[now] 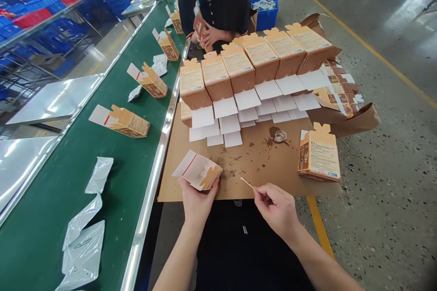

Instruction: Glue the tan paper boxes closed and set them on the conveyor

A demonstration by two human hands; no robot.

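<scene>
My left hand (197,203) grips a flattened-looking cream and tan cardboard carton (200,170) by its lower edge, with a white flap and a red line at its left end. My right hand (277,210) pinches a thin wooden stick (247,183) between thumb and fingers, its tip apart from the carton. Both hands are over a brown kraft paper sheet (246,168) marked with dark stains. A small glass dish (280,136) sits on the sheet beyond the stick. To the right stands a finished carton (319,154), and a row of cartons (252,57) stands at the far side.
White card flaps (232,118) fan out below the carton row. A green conveyor belt (78,154) with a metal edge runs along the left, carrying cartons and clear plastic bags (83,232). A seated co-worker (215,7) holds a carton beyond; blue crates stand behind.
</scene>
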